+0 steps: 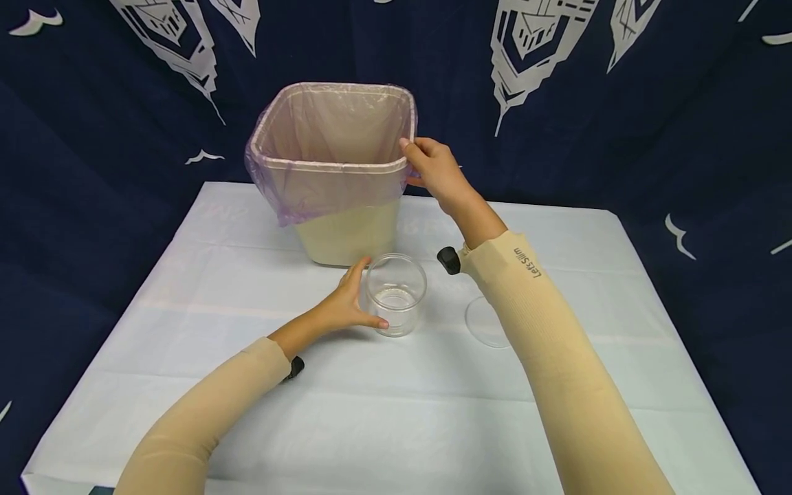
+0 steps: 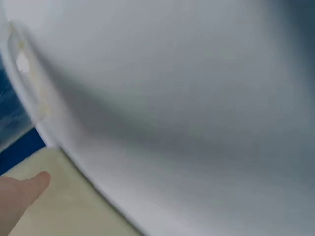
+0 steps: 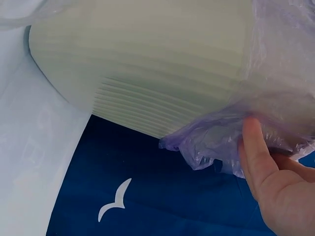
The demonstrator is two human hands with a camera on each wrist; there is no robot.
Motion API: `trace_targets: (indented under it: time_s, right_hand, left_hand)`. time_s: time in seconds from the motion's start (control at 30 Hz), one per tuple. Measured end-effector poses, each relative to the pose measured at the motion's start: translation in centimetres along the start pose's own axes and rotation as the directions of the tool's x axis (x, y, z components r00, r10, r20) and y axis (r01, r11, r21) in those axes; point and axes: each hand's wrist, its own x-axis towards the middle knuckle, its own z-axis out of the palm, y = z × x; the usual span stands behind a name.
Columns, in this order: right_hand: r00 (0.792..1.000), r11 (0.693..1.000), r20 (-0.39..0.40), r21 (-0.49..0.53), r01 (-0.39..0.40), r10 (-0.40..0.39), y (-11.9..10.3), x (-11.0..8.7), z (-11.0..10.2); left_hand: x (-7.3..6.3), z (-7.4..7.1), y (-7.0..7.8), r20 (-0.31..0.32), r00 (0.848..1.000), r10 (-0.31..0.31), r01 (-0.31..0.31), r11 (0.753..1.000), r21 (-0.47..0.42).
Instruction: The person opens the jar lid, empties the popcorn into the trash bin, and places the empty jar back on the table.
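A cream trash bin (image 1: pixel 346 234) stands toward the back of the table, lined with a translucent purple trash bag (image 1: pixel 278 185) folded over its rim. At the bin's right rim my right hand (image 1: pixel 436 172) grips the edge, thumb over the top and fingers outside against the bag (image 3: pixel 211 142). In front of the bin stands a clear round jar (image 1: pixel 399 302) with no lid on. My left hand (image 1: pixel 346 302) is spread at the jar's left side, thumb in front and fingers behind; firm contact cannot be made out. In the left wrist view only one fingertip (image 2: pixel 39 182) shows, before the bin's wall.
A clear round disc (image 1: pixel 485 323), like a lid, lies right of the jar, partly hidden by the right forearm. White cloth covers the table (image 1: pixel 371 426). A dark blue patterned curtain (image 1: pixel 680 137) hangs behind it.
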Motion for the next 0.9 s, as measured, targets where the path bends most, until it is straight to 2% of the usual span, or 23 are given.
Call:
trace_targets:
  time_s: [0.1,0.2,0.27,0.33,0.47,0.57,0.7,0.8,0.9]
  right_hand:
    - [1.000,1.000,-0.015,-0.013,0.020,-0.020,0.2,-0.1,-0.3]
    - [0.998,0.998,-0.029,-0.030,0.057,-0.058,0.5,-0.3,-0.8]
    - [0.996,0.996,-0.035,-0.049,0.081,-0.082,0.7,-0.6,-1.1]
    - [0.993,0.991,-0.044,-0.084,0.107,-0.111,0.9,-0.9,-1.5]
    - [0.986,0.957,-0.072,-0.259,0.128,-0.151,1.3,-1.7,-2.4]
    - [0.983,0.897,-0.071,-0.425,0.124,-0.169,1.5,-2.6,-3.1]
    - [0.981,0.806,-0.008,-0.572,0.154,-0.193,2.1,-3.9,-3.8]
    - [0.981,0.737,0.049,-0.653,0.175,-0.190,2.6,-5.0,-4.1]
    - [0.979,0.650,0.093,-0.735,0.192,-0.184,3.1,-6.0,-4.2]
  left_hand:
    - [-0.3,-1.1,0.8,0.029,0.999,0.023,-0.026,0.996,0.084]
    - [-0.4,-1.9,1.6,0.046,0.994,0.098,-0.105,0.970,0.218]
    - [-0.4,-2.3,2.1,0.044,0.989,0.144,-0.151,0.938,0.312]
    - [-0.5,-2.6,2.6,0.040,0.985,0.168,-0.170,0.903,0.396]
    - [-0.7,-3.1,3.5,0.060,0.980,0.191,-0.193,0.823,0.534]
    - [-0.7,-3.3,4.2,0.078,0.973,0.216,-0.216,0.749,0.627]
    - [-0.8,-3.9,5.2,0.087,0.968,0.235,-0.225,0.663,0.714]
    - [-0.8,-4.2,5.8,0.082,0.968,0.236,-0.215,0.617,0.757]
    - [-0.9,-4.4,6.3,0.074,0.969,0.235,-0.201,0.582,0.788]
